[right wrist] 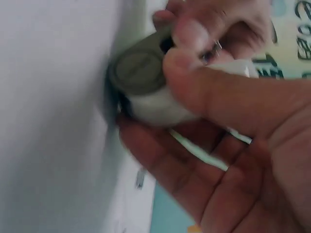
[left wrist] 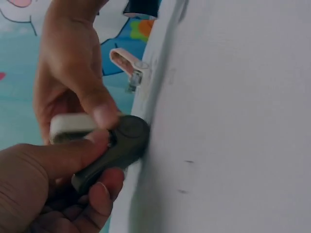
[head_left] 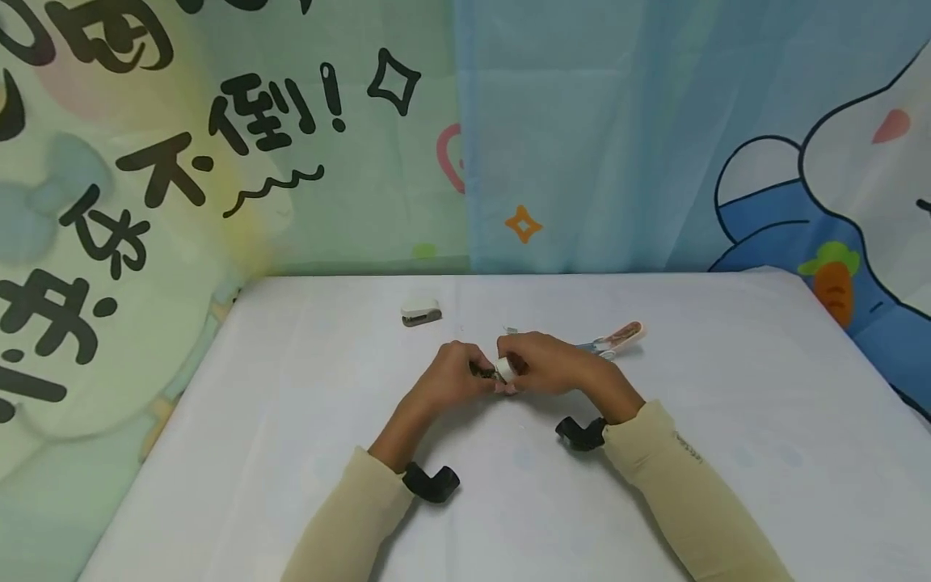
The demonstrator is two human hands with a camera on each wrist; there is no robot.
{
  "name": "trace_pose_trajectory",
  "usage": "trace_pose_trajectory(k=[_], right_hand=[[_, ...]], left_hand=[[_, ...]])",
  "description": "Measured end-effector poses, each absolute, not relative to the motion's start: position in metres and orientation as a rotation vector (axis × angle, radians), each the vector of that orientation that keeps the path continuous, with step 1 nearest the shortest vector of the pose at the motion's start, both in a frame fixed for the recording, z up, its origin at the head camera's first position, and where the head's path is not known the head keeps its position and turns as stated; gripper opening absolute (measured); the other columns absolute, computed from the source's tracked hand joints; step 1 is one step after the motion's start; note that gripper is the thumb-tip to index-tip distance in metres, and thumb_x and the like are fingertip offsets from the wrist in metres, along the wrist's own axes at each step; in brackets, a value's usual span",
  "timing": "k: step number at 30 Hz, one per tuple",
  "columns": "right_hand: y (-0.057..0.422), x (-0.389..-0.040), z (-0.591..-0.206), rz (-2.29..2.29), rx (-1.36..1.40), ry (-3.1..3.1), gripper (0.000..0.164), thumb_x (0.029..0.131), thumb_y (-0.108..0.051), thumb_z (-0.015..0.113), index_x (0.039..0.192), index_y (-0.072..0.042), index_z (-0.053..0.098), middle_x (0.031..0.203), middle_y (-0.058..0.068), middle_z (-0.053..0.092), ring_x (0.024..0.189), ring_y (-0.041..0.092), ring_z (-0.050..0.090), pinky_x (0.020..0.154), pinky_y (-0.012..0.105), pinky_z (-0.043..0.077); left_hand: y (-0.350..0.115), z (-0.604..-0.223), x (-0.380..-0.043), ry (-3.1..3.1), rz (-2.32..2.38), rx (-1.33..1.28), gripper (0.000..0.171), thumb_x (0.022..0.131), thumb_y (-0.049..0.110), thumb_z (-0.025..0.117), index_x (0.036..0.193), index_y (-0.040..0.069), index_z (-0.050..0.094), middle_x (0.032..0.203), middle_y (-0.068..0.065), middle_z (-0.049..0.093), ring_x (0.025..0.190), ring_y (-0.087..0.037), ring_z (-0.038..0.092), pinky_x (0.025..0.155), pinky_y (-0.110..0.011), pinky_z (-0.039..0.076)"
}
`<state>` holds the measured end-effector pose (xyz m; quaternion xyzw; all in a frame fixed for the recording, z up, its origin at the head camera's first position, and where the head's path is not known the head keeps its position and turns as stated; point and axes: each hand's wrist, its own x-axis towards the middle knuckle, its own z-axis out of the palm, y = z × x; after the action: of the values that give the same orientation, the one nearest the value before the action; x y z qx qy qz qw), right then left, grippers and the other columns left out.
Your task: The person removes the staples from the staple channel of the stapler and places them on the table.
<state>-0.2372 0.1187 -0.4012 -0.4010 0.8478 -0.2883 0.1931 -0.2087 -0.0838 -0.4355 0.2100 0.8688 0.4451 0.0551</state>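
Observation:
Over the middle of the table, both hands hold a small stapler (right wrist: 141, 73) with a grey part and a white part swung apart. My left hand (head_left: 458, 373) pinches the grey part (left wrist: 127, 141) between thumb and fingers. On the white part (left wrist: 73, 124) my right hand (head_left: 549, 361) keeps its grip, thumb and fingers curled round it. The fingertips of the two hands nearly meet, and they cover much of the stapler's middle. Motion blur softens its details in the right wrist view.
A second small stapler (head_left: 421, 313), white over dark grey, lies toward the table's back edge. Beyond the right hand lies a scissors-like tool (head_left: 618, 338) with pinkish handles. A small pale piece (head_left: 511, 330) shows just behind the hands. The white cloth (head_left: 305, 388) covers the table.

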Motion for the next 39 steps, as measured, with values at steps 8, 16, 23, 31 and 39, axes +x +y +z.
trace_pose_trajectory(k=[8, 16, 23, 31, 39], right_hand=[[0.125, -0.238, -0.404, -0.939, -1.067, 2.287, 0.025, 0.086, -0.002, 0.072, 0.103, -0.007, 0.056, 0.093, 0.002, 0.059, 0.088, 0.017, 0.063, 0.078, 0.034, 0.051], [0.129, -0.238, -0.399, -0.918, -1.048, 2.334, 0.019, 0.082, 0.000, 0.071, 0.089, -0.010, 0.057, 0.091, 0.002, 0.062, 0.077, 0.014, 0.057, 0.066, 0.031, 0.046], [0.140, -0.242, -0.403, -0.834, -0.997, 2.418, 0.022, 0.080, -0.004, 0.075, 0.074, -0.014, 0.057, 0.087, -0.004, 0.065, 0.076, 0.013, 0.053, 0.067, 0.031, 0.043], [0.141, -0.243, -0.402, -0.821, -0.986, 2.401, 0.020, 0.080, -0.007, 0.078, 0.077, -0.015, 0.061, 0.081, -0.007, 0.061, 0.074, 0.013, 0.052, 0.069, 0.032, 0.044], [0.137, -0.242, -0.398, -0.720, -0.977, 2.459, 0.019, 0.082, -0.010, 0.078, 0.078, -0.016, 0.061, 0.080, -0.008, 0.060, 0.071, 0.011, 0.050, 0.065, 0.030, 0.043]], left_hand=[[-0.088, -0.437, -0.210, 2.607, 1.258, 0.621, 0.017, 0.077, 0.011, 0.082, 0.088, 0.002, 0.073, 0.081, 0.000, 0.068, 0.070, -0.008, 0.058, 0.063, -0.024, 0.048], [-0.091, -0.437, -0.212, 2.598, 1.182, 0.628, 0.018, 0.075, 0.014, 0.084, 0.087, 0.004, 0.074, 0.081, 0.002, 0.067, 0.072, -0.010, 0.056, 0.064, -0.025, 0.046], [-0.091, -0.440, -0.212, 2.596, 1.189, 0.614, 0.020, 0.076, 0.015, 0.084, 0.088, 0.004, 0.073, 0.081, 0.002, 0.065, 0.071, -0.009, 0.055, 0.064, -0.025, 0.045], [-0.094, -0.440, -0.215, 2.565, 1.184, 0.651, 0.021, 0.077, 0.013, 0.084, 0.091, 0.004, 0.073, 0.084, 0.002, 0.066, 0.074, -0.009, 0.056, 0.066, -0.024, 0.046], [-0.101, -0.437, -0.218, 2.469, 1.209, 0.713, 0.021, 0.075, 0.008, 0.084, 0.093, 0.003, 0.074, 0.081, 0.003, 0.067, 0.069, -0.008, 0.059, 0.063, -0.024, 0.048]])
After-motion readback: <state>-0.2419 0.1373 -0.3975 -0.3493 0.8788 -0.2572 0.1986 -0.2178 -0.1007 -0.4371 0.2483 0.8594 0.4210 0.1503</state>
